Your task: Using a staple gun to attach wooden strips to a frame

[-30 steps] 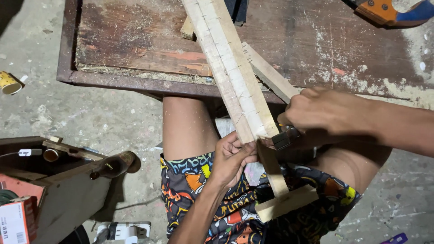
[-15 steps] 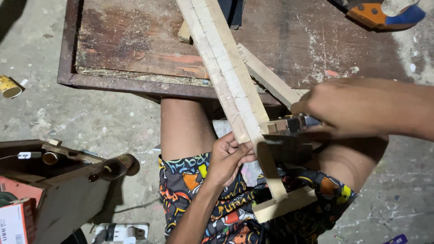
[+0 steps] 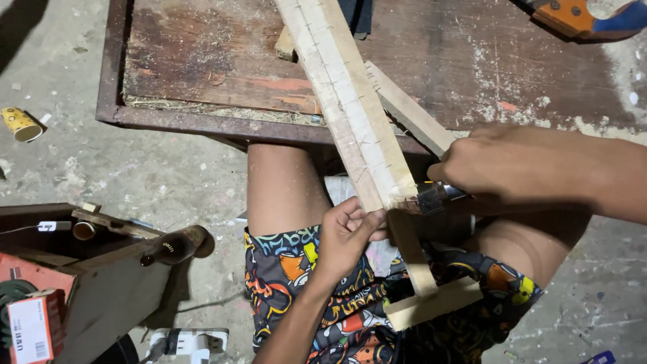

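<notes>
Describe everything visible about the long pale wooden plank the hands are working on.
The long pale wooden plank looks like two light, raw strips set side by side, with a row of small staples or nails along the seam. It runs diagonally from the top of the view down over the edge of the worn workbench to the person's lap. The left hand grips its lower end, where a narrower strip continues down; the right hand presses a dark metal tool against that end.
</notes>
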